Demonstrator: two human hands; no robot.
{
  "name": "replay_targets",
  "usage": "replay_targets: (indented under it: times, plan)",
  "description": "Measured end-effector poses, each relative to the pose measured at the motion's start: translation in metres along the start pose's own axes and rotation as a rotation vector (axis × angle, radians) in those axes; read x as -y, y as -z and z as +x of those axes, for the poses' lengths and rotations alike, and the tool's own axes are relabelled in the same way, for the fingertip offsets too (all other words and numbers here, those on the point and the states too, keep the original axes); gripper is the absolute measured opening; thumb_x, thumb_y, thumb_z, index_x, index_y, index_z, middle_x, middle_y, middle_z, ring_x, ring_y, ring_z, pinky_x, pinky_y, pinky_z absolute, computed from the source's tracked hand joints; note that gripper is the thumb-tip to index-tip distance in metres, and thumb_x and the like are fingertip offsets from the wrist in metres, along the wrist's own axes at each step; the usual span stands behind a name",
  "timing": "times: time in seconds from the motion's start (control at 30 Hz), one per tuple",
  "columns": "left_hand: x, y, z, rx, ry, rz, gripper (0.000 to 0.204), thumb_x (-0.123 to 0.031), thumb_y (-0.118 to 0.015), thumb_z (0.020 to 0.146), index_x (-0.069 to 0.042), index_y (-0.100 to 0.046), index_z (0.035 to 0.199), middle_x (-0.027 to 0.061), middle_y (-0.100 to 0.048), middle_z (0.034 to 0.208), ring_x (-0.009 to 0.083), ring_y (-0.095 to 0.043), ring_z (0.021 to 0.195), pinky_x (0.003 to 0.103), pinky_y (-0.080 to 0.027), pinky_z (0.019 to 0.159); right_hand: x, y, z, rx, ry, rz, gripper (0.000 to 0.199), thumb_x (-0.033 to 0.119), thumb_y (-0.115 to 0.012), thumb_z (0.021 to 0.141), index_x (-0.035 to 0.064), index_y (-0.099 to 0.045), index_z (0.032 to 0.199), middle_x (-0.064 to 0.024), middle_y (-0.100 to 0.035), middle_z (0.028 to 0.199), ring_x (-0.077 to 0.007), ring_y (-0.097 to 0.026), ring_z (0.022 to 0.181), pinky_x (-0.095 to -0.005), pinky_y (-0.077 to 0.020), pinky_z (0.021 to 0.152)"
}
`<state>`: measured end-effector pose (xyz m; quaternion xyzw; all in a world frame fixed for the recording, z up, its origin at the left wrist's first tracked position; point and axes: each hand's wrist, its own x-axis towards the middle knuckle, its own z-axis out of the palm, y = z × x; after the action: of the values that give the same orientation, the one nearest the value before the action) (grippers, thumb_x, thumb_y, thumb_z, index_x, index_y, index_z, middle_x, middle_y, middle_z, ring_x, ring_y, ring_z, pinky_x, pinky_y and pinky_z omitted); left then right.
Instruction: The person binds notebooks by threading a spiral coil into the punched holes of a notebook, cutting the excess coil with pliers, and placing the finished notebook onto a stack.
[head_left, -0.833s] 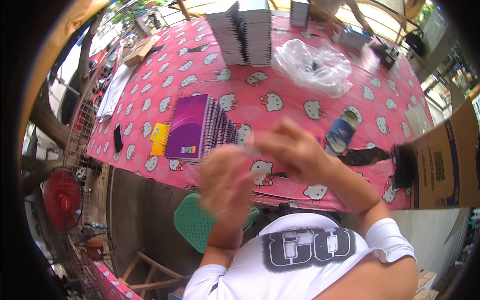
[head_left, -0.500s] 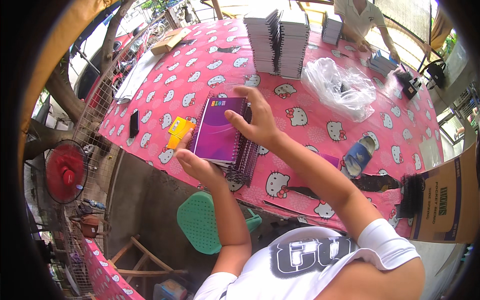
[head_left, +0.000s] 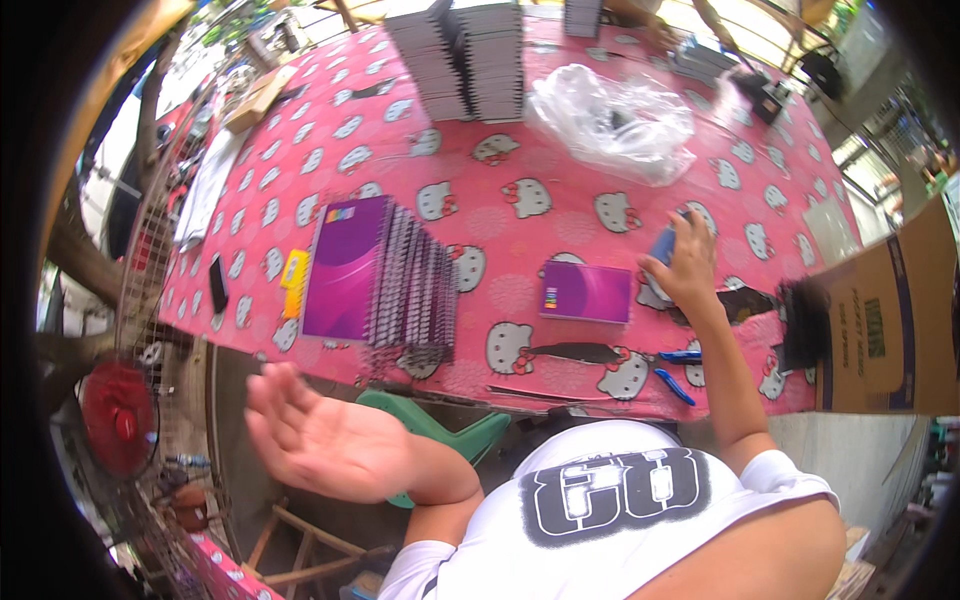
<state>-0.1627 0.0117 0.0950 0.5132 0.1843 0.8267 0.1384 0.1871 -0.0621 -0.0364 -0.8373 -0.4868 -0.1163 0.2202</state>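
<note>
My right hand (head_left: 688,262) is over a blue and whitish rounded thing (head_left: 662,245) on the table, its fingers bent around it and covering much of it. What kind of thing it is I cannot make out. My left hand (head_left: 335,440) hovers palm up off the table's near edge, open, with fingers slightly curled and nothing in it. Beyond it stands a stack of purple spiral notebooks (head_left: 345,270), leaning so the black coils show at the right. A single small purple notebook (head_left: 585,292) lies flat between the stack and my right hand.
A yellow packet (head_left: 294,283) and a phone (head_left: 218,284) lie left of the notebooks. Tall notebook stacks (head_left: 470,65) and a clear plastic bag (head_left: 610,125) are farther back. Blue-handled pliers or cutters (head_left: 676,386) rest near the front edge, beside a cardboard box (head_left: 885,320). A co-worker's arms show far right.
Both hands have left the purple notebook stack. The right went across to the blue and whitish thing; the left drew back toward me. My view has shifted, uncovering the small notebook and blue-handled tool.
</note>
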Motion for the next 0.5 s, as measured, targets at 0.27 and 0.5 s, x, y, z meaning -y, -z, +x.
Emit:
replay_targets:
  times: [0.27,0.5]
  plan:
    - [0.118,-0.120,-0.187,1.558,0.206,0.505,0.036,-0.022,-0.064,0.087,-0.006,-0.063,0.119,0.0151,-0.064,0.112,0.0326,-0.059,0.106,0.035,-0.043,0.094,-0.068,-0.032,-0.001,-0.059,-0.143,0.066,0.081,0.038,-0.081,0.066,0.0093,-0.043,0.131,-0.0157,-0.051,0.120,-0.0359,-0.046,0.113,-0.0455,-0.0380,0.098]
    - [0.144,-0.123,-0.197,1.600,0.798,0.263,0.023,-0.014,-0.076,0.076,-0.005,-0.073,0.097,0.0092,-0.070,0.091,0.0198,-0.066,0.084,0.032,-0.050,0.079,-0.204,0.035,-0.060,-0.153,-0.487,-0.348,0.054,0.038,-0.078,0.073,0.0051,-0.060,0.112,-0.0128,-0.057,0.115,-0.0325,-0.053,0.106,-0.0424,-0.0451,0.092]
